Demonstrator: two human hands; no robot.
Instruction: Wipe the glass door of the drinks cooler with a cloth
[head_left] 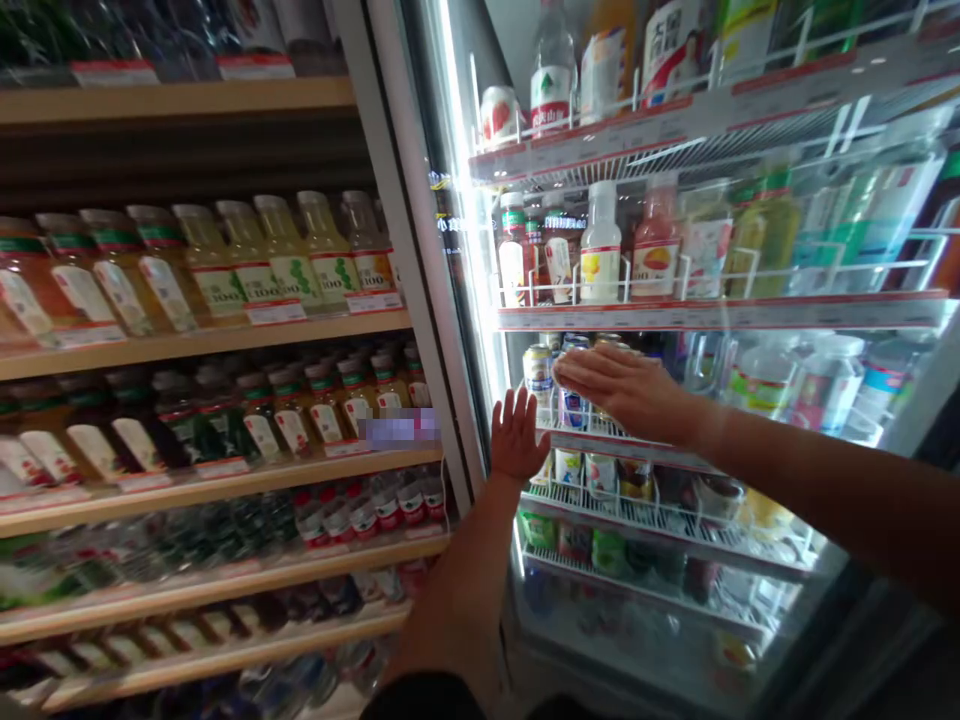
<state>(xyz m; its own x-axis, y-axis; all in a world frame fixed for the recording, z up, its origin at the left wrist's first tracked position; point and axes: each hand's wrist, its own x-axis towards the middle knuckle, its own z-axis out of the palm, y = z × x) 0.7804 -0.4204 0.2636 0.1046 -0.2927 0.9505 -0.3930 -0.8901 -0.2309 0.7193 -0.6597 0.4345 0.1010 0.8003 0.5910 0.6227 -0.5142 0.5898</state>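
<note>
My left hand (519, 437) is raised with its fingers spread, in front of the left edge of a lit drinks fridge (480, 420). It holds nothing. My right hand (626, 388) reaches in from the right, its fingers stretched out and flat, with nothing in it. Behind its fingertips, several drink cans (538, 368) stand on a wire fridge shelf (592, 430), partly hidden by the hand. Bright reflected lettering shows on the glass (465, 226) at the fridge's left side. Whether either hand touches the glass I cannot tell.
To the left, wooden shelves (187, 345) carry rows of juice bottles (281, 255) and small water bottles (386, 500). A grey upright frame (397, 200) divides them from the fridge. Higher fridge shelves hold bottles such as a white-capped one (601, 245) and a can (499, 115).
</note>
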